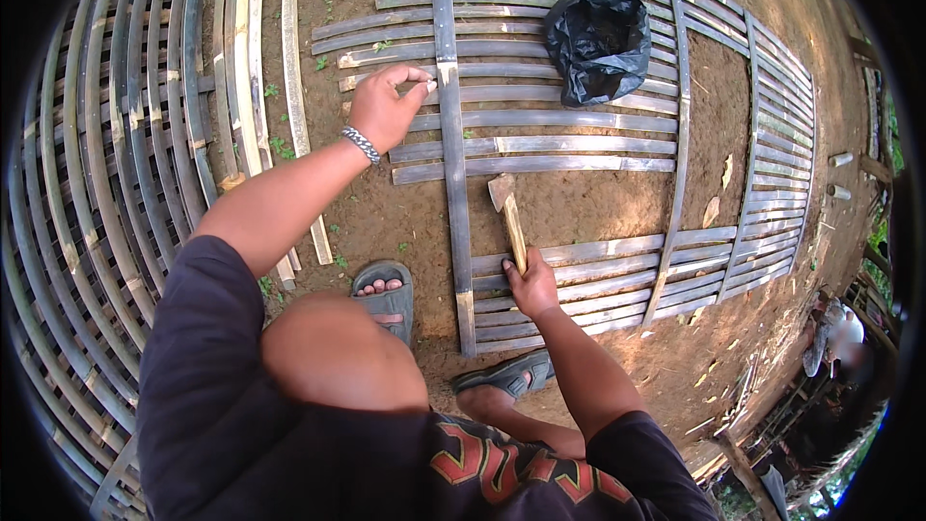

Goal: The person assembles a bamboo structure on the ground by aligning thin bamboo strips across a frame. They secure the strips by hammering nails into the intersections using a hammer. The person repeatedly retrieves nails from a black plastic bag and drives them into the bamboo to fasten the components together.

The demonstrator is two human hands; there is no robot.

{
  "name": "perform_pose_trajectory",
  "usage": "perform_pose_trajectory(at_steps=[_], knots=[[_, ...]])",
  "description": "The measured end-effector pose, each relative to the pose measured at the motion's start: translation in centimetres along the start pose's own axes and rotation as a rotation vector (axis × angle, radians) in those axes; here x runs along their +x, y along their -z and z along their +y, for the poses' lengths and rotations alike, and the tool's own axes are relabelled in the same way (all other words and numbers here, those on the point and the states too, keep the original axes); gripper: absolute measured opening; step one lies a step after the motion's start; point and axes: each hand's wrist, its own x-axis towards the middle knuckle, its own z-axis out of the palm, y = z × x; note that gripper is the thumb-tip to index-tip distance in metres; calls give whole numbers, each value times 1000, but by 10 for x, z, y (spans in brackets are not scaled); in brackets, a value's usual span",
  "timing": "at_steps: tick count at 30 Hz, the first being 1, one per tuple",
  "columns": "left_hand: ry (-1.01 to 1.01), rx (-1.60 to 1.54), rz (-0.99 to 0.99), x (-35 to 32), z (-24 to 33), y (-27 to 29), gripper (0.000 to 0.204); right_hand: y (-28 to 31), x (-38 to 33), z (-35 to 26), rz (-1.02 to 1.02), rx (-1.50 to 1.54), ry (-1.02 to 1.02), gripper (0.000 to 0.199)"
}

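Observation:
My left hand (383, 111), a braided bracelet on its wrist, pinches something small and pale at the edge of a long bamboo crosspiece (450, 125). What it is, I cannot make out. Wrapped round the wooden handle of a hatchet (516, 232) is my right hand (535, 287); the rusty metal head points away from me, just right of the crosspiece. Both hands are over a bamboo slat frame (579, 144) on the ground, its split slats lying across the crosspieces. On the slats beyond the hatchet sits an open black plastic bag (600, 48), its contents hard to see.
Loose bamboo strips (292, 58) lie left of the frame, beside a large bamboo lattice (106, 154). My sandaled feet stand on bare brown soil (376, 217) near the frame's close end. Another person (837, 333) is at the far right, among wooden poles.

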Motion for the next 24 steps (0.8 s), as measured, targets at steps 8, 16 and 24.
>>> perform_pose_trajectory(at_steps=[8,16,24], knots=[[267,91,103,-43,16,-56,14,0,2,11,-8,47,79,31],[291,114,734,-34,-3,-136,11,-4,4,13,-17,50,144,29],[312,187,696,-36,5,-147,7,2,3,31,-141,149,80,30]])
